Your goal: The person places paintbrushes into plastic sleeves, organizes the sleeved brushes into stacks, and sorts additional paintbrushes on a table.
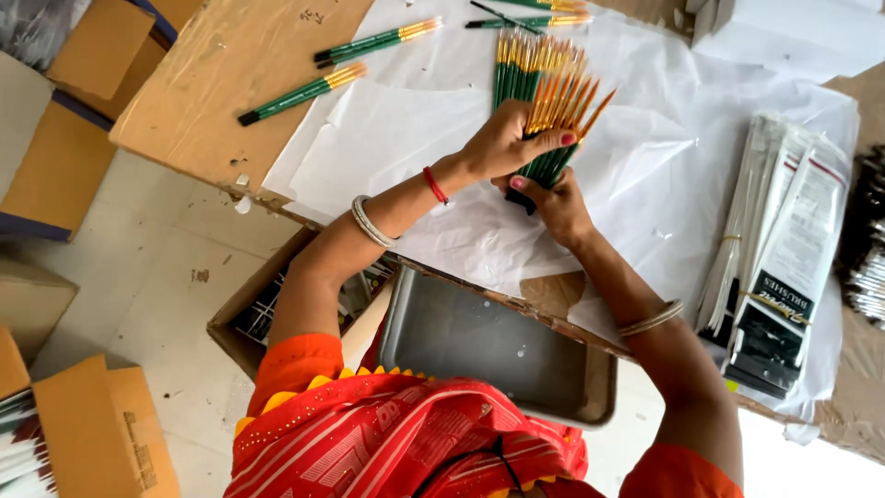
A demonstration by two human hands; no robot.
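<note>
Both my hands hold one bundle of paintbrushes (553, 101) with green handles, gold ferrules and orange tips, fanned out above a white paper sheet (406, 138). My left hand (502, 138) wraps the bundle near the ferrules, thumb across the front. My right hand (556, 207) grips the handle ends from below. More brushes of the same kind (516, 60) lie flat on the paper just behind the bundle.
Loose green brushes (304, 92) lie on the brown tabletop (203, 83), and others (373, 41) at the paper's edge. Clear packets of brushes (784, 267) are stacked at right. A grey metal tray (489, 346) and an open cardboard box (263, 309) sit by my lap; cartons (92, 424) stand on the floor.
</note>
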